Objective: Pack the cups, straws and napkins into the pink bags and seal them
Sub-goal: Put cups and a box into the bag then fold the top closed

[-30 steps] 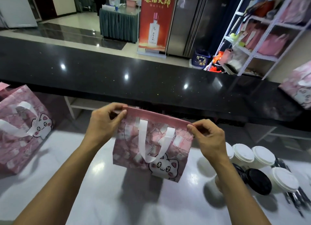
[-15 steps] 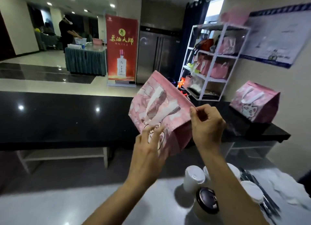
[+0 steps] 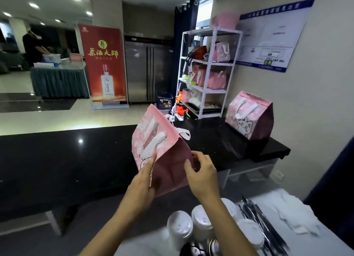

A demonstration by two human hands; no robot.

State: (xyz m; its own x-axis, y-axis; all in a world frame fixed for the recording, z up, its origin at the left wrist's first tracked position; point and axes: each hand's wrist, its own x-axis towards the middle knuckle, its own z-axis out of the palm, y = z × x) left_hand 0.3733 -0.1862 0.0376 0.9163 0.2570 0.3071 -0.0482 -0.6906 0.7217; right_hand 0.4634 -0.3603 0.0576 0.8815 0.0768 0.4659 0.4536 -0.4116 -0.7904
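A pink bag (image 3: pixel 168 160) with white handles and a cat print hangs tilted in the air over the black counter (image 3: pixel 67 160), its top closed. My left hand (image 3: pixel 144 181) lies with straight fingers against the bag's front face. My right hand (image 3: pixel 201 173) pinches the bag's side panel. Below my hands, white lidded cups (image 3: pixel 180 227) and one black-lidded cup (image 3: pixel 193 249) stand on the white table (image 3: pixel 329 244). Dark wrapped straws (image 3: pixel 258 217) and white napkins (image 3: pixel 293 211) lie to their right.
A second closed pink bag (image 3: pixel 251 118) stands at the counter's right end near the wall. Behind it a white shelf rack (image 3: pixel 208 72) holds more pink bags. A red banner (image 3: pixel 104 64) and a steel fridge (image 3: pixel 149 74) stand beyond the counter.
The bag went up off the white table and swung right, over the black counter. My left hand left the top rim and now lies flat on the front; the view turned right.
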